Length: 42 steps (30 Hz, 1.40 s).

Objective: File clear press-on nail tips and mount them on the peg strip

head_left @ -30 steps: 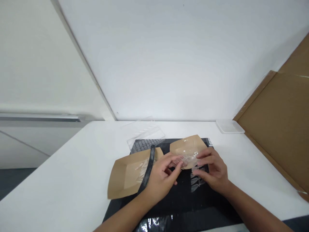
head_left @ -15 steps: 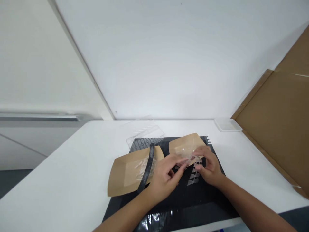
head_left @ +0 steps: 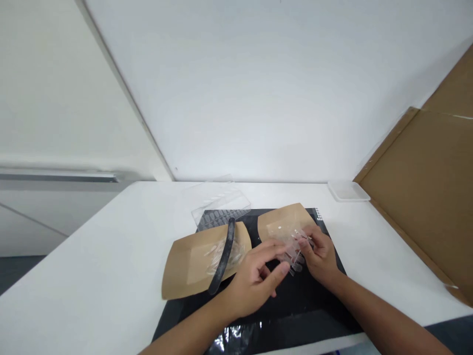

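My right hand (head_left: pixel 320 254) pinches a strip of clear plastic nail tips (head_left: pixel 294 256), several tips branching off a thin stem. My left hand (head_left: pixel 256 276) is beside it with thumb and index finger apart; its fingertips are at the strip's left edge, and I cannot tell whether they touch. Behind the strip sits a small brown paper tray (head_left: pixel 271 221) with clear pieces in it. To the left, a larger brown paper tray (head_left: pixel 179 266) contains loose clear nail tips (head_left: pixel 234 254). A black curved nail file (head_left: pixel 223 256) lies across that tray.
A black mat (head_left: pixel 295 315) lies under the trays on a white table (head_left: pixel 107 256). Clear plastic cases (head_left: pixel 221 204) are at the back. A translucent lid or shallow box (head_left: pixel 349 191) stands at the back right, beside a large cardboard sheet (head_left: pixel 424 187).
The clear strip has been raised and turned in my right hand. My left fingers have parted from their pinch near it. The trays and nail file stay in place.
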Each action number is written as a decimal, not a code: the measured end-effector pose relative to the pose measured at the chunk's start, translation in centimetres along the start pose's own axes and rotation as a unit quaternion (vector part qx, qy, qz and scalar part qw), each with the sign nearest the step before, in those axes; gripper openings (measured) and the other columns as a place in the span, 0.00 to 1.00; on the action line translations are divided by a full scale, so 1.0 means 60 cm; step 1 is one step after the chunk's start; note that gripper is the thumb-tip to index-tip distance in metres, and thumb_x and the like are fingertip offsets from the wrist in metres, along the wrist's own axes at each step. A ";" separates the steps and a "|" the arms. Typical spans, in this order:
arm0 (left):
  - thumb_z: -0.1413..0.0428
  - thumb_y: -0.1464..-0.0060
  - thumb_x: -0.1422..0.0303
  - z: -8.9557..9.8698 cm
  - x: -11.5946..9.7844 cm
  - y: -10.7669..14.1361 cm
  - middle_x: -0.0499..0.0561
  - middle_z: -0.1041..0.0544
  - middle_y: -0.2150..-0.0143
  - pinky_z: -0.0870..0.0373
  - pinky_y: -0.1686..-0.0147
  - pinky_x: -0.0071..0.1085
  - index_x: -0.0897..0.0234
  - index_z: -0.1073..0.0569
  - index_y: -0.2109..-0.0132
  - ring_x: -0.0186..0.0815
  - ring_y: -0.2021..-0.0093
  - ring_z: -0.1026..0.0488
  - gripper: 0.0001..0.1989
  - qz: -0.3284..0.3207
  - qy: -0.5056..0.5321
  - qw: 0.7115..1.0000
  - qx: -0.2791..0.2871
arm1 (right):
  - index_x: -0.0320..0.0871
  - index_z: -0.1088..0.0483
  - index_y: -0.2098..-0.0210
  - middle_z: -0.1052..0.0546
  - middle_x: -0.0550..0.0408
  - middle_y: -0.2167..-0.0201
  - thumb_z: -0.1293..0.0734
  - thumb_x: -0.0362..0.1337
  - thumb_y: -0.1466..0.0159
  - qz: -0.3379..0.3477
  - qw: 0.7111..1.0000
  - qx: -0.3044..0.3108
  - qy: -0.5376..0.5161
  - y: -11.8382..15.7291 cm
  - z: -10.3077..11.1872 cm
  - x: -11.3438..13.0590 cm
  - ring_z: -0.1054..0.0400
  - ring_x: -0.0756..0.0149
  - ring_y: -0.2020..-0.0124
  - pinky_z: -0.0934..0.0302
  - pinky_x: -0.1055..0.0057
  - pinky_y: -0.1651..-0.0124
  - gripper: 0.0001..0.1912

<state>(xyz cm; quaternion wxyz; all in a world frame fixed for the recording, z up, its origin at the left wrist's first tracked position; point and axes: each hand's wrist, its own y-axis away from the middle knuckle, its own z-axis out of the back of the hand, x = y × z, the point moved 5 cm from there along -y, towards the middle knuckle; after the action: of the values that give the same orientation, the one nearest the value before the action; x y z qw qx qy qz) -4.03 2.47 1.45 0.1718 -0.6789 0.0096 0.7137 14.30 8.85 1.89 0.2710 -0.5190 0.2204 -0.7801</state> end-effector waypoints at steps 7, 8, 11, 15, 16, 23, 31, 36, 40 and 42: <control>0.36 0.38 0.59 0.000 0.010 -0.003 0.64 0.21 0.44 0.26 0.86 0.19 0.58 0.17 0.43 0.24 0.81 0.24 0.19 -0.001 0.028 0.999 -0.018 | 0.46 0.27 0.64 0.24 0.55 0.71 0.36 0.48 0.26 -0.014 1.000 -0.005 0.007 0.009 -0.001 0.006 0.30 0.62 0.67 0.36 0.66 0.62 0.15; 0.35 0.39 0.59 0.001 0.011 -0.003 0.64 0.20 0.45 0.26 0.86 0.20 0.59 0.16 0.44 0.25 0.82 0.24 0.18 0.004 0.032 0.999 -0.030 | 0.46 0.28 0.64 0.24 0.55 0.71 0.36 0.48 0.26 -0.018 1.000 -0.007 0.004 0.009 0.000 0.007 0.30 0.62 0.67 0.37 0.66 0.63 0.15; 0.33 0.41 0.59 0.003 0.010 -0.005 0.63 0.18 0.47 0.25 0.86 0.20 0.60 0.14 0.48 0.25 0.83 0.24 0.16 0.014 0.031 0.998 -0.048 | 0.46 0.29 0.64 0.28 0.57 0.72 0.38 0.47 0.25 -0.035 0.999 0.011 -0.025 0.006 -0.003 0.008 0.33 0.65 0.71 0.39 0.69 0.67 0.15; 0.32 0.42 0.62 0.003 0.002 -0.008 0.59 0.15 0.54 0.25 0.85 0.20 0.58 0.14 0.49 0.25 0.83 0.26 0.14 0.008 0.024 0.999 -0.042 | 0.46 0.31 0.63 0.31 0.58 0.71 0.39 0.48 0.24 -0.043 0.997 0.023 -0.064 0.003 -0.007 0.012 0.36 0.67 0.72 0.39 0.70 0.68 0.16; 0.32 0.42 0.62 0.004 0.000 -0.009 0.58 0.14 0.57 0.25 0.84 0.20 0.58 0.14 0.49 0.25 0.83 0.26 0.14 0.003 0.021 0.999 -0.041 | 0.46 0.31 0.62 0.30 0.58 0.70 0.39 0.49 0.24 -0.043 0.996 0.021 -0.070 0.003 -0.007 0.013 0.35 0.66 0.71 0.38 0.70 0.67 0.15; 0.34 0.39 0.67 0.001 -0.012 -0.011 0.54 0.13 0.61 0.23 0.81 0.21 0.55 0.14 0.47 0.26 0.82 0.25 0.14 -0.036 -0.025 0.999 -0.026 | 0.49 0.31 0.44 0.24 0.51 0.57 0.47 0.48 0.21 -0.022 0.997 0.027 -0.065 0.012 -0.005 0.024 0.26 0.61 0.61 0.30 0.66 0.58 0.18; 0.37 0.38 0.68 0.005 0.000 -0.011 0.53 0.14 0.62 0.23 0.79 0.20 0.55 0.14 0.47 0.26 0.78 0.25 0.13 -0.024 -0.018 0.999 -0.040 | 0.48 0.33 0.45 0.26 0.51 0.58 0.45 0.44 0.22 0.011 0.999 0.020 -0.031 0.013 -0.008 0.032 0.27 0.61 0.60 0.29 0.62 0.55 0.14; 0.35 0.41 0.68 0.007 0.023 -0.011 0.56 0.15 0.60 0.22 0.81 0.22 0.63 0.14 0.52 0.31 0.75 0.21 0.11 0.012 0.015 0.998 -0.064 | 0.48 0.35 0.42 0.28 0.51 0.55 0.43 0.41 0.22 0.026 1.000 0.012 -0.009 0.013 -0.010 0.032 0.28 0.61 0.58 0.29 0.63 0.55 0.13; 0.34 0.42 0.63 -0.001 0.040 -0.015 0.59 0.15 0.65 0.25 0.85 0.22 0.68 0.17 0.52 0.45 0.65 0.14 0.14 0.087 0.091 0.991 -0.042 | 0.48 0.35 0.42 0.27 0.51 0.55 0.42 0.39 0.23 0.027 1.000 0.015 0.004 0.014 -0.013 0.029 0.28 0.61 0.58 0.29 0.65 0.55 0.12; 0.32 0.43 0.60 -0.004 0.041 -0.016 0.60 0.15 0.67 0.26 0.85 0.21 0.69 0.18 0.55 0.47 0.64 0.14 0.16 0.111 0.113 0.986 -0.044 | 0.47 0.35 0.43 0.27 0.51 0.55 0.42 0.38 0.23 0.021 1.000 0.016 0.006 0.014 -0.014 0.025 0.28 0.62 0.58 0.29 0.65 0.55 0.12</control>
<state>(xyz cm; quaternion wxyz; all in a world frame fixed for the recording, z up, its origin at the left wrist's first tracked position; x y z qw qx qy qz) -3.59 3.88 -0.77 0.0593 -0.7567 0.0727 0.6470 13.22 7.30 2.11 0.2939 -0.5058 0.2205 -0.7805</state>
